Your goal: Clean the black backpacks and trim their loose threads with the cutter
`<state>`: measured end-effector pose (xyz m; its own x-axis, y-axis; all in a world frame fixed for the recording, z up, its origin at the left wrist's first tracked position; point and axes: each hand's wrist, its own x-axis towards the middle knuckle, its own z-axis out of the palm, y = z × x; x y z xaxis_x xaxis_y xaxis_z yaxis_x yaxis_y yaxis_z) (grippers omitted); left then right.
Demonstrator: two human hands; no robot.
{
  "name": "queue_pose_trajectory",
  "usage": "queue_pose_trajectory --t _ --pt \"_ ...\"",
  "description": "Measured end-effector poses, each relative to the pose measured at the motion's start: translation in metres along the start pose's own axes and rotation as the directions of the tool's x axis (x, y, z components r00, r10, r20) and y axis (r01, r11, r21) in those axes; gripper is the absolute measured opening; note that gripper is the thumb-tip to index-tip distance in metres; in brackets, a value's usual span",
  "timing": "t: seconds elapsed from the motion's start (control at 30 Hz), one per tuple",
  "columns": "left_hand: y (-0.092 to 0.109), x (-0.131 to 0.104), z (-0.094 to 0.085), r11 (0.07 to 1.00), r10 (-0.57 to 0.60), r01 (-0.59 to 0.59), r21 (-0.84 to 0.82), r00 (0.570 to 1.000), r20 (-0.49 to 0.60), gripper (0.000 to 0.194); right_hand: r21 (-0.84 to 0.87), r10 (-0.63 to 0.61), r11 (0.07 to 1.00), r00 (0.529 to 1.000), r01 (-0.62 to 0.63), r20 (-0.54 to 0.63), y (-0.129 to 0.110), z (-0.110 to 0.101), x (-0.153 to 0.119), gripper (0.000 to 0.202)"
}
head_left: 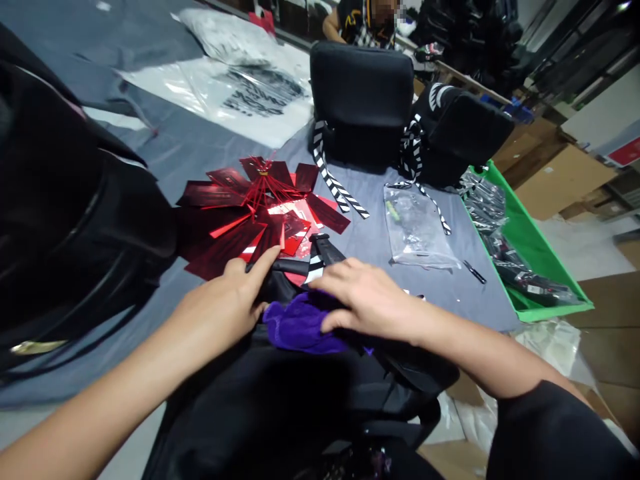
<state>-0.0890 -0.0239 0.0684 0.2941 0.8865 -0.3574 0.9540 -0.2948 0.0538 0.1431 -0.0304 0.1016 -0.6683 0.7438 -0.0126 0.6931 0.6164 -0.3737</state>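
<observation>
A black bag [250, 400] takes up the near middle of the view, directly in front of me. At its top edge lies a bunched purple cloth [300, 327]. My right hand [367, 297] is closed on this cloth, thumb on the near side and fingers over the top. Beside it, my left hand [227, 297] grips the bag's upper edge; the index finger points forward and the thumb tip meets the cloth's left end. A black strap with a white patch [316, 263] stands up just past my right fingers. What lies under both palms is hidden.
Beyond my hands spreads a bunch of red tags [225, 193] on strings. Two black bags [363, 87] with striped straps stand behind. A clear plastic pouch [420, 227], a dark pen-like object [474, 272] and a green bin [545, 267] are right. A large black bag [75, 200] stands left; a person [367, 23] is behind.
</observation>
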Motion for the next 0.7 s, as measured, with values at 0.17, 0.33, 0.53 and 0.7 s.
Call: queue_pose_trajectory --t 0.17,0.33,0.53,0.7 --pt "0.003 0.000 -0.001 0.999 -0.040 0.040 -0.023 0.999 -0.002 0.080 -0.232 0.021 0.973 0.999 -0.012 0.032 0.011 0.014 -0.024 0.012" --pt "0.005 -0.002 -0.004 0.999 -0.050 0.050 0.002 0.998 0.025 0.077 0.172 0.241 0.970 0.774 -0.171 -0.586 0.054 -0.037 -0.011 0.003" --pt "0.002 -0.001 -0.001 0.997 -0.045 0.043 0.066 0.999 0.026 0.075 0.087 0.391 0.864 0.553 -0.496 -0.736 0.125 -0.018 -0.049 0.018" --pt "0.003 0.003 0.003 0.992 -0.089 0.083 0.100 0.995 0.052 0.074 -0.288 0.755 0.520 0.590 -0.804 -0.287 0.185 0.045 -0.116 0.025"
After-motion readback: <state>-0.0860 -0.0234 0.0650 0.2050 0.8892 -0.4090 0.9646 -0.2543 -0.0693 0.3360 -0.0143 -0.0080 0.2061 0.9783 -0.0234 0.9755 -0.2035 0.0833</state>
